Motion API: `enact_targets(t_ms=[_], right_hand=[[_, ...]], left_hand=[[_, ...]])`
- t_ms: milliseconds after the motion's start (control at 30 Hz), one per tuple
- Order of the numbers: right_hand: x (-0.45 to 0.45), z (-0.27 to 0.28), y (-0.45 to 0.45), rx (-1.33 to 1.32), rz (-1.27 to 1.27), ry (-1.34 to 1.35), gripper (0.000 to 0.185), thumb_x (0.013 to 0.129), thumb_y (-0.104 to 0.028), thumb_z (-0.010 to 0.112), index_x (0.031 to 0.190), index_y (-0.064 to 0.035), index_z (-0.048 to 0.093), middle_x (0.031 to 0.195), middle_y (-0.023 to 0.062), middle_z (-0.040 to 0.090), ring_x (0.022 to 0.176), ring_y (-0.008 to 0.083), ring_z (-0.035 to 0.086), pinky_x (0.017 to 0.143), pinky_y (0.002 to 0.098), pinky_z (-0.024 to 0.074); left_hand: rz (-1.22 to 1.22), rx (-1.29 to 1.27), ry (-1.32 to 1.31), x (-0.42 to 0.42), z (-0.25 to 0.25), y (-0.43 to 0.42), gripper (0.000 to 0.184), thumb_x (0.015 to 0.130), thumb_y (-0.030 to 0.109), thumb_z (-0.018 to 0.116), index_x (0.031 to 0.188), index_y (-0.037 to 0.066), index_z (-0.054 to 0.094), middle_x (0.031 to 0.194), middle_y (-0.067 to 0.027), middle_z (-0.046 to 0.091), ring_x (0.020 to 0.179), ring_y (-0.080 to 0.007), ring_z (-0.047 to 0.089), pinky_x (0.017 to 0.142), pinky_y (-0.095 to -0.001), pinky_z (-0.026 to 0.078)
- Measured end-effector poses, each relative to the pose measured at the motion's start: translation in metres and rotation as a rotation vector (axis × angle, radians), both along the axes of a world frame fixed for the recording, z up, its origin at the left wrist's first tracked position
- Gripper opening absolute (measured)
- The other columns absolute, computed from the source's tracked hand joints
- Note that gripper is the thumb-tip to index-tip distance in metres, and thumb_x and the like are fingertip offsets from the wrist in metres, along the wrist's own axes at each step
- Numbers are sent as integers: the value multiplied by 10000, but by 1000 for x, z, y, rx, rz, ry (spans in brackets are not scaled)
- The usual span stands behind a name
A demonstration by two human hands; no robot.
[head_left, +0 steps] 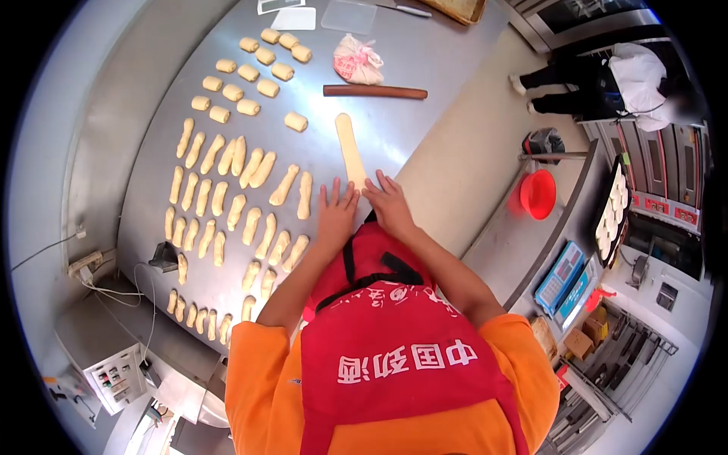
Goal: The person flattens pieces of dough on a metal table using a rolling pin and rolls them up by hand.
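Note:
A long flat strip of dough lies on the steel table, its near end at my fingertips. My left hand rests at the left of that end, with fingers stretched out and apart. On the other side, my right hand touches the same end, its fingers also extended. Beyond the strip lies a brown rolling pin. A short rolled dough piece sits to the left of the strip. The thumbs and the very edge of the dough under the fingers are partly hidden.
Rows of short dough rolls and longer dough pieces cover the left of the steel table. A tied cloth bundle lies behind the rolling pin. At right are a red bowl, a blue scale and a person.

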State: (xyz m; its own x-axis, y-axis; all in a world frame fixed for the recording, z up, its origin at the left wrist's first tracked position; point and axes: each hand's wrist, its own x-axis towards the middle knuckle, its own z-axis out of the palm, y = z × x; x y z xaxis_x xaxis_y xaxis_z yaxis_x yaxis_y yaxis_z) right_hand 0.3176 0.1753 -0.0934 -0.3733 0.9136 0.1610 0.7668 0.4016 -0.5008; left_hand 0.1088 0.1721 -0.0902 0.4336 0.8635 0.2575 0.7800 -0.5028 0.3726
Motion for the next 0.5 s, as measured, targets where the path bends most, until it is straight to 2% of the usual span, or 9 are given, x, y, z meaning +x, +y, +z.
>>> enact_targets(t_ms=[33,133,167,233,300,367,500], right_hand=[[-1,-3,-12,-10,53,-93,543,925,15,688,1463,-17,624,1570,207,567,1481,434,503,1213,494,418],[3,1,-27,-180,-36,129,642,931,27,659,1556,-22,520,1673,208,439,1540,421,430,1220,487,424],[3,5,-26,-183,-108,212,603,939,15,663,1529,-25,545,1613,203,519,1492,410,492,1180,479,467],[9,4,-14,-158,-142,194,546,954,10,662,1492,-23,577,1534,200,595,1397,400,582,1120,460,520],[13,9,-3,-124,-192,211,468,969,1,662,1435,-20,621,1426,194,670,1273,394,662,1050,446,564],[17,27,11,-80,-261,258,374,985,-11,664,1359,-17,677,1291,183,744,1121,389,733,970,438,599],[35,55,13,-31,-391,277,233,997,-17,669,1219,-6,740,1120,176,775,966,365,758,856,415,613]], left_hand=[[-20,1,78,2,-3,-7,377,962,148,732,1323,42,707,1421,-161,693,1387,-371,593,1202,-577,367],[79,-142,-166,-6,-1,6,536,989,200,692,1465,-22,583,1511,-229,596,1407,-452,526,1206,-615,345],[174,-147,-238,-10,1,29,502,989,197,698,1438,-10,615,1397,-208,649,1318,-439,558,1136,-590,383],[330,27,-202,-20,24,99,463,993,201,700,1412,9,649,1237,-183,669,1202,-405,580,1056,-553,409],[465,176,-84,-30,20,171,417,1010,221,690,1388,45,684,1147,-161,657,1134,-368,578,1009,-519,417],[541,68,43,-38,8,223,416,1039,254,652,1413,76,688,1145,-151,654,1149,-355,566,1006,-513,411],[497,-94,339,-49,-19,269,462,1090,307,565,1502,111,637,1185,-139,648,1218,-325,538,1018,-505,398]])
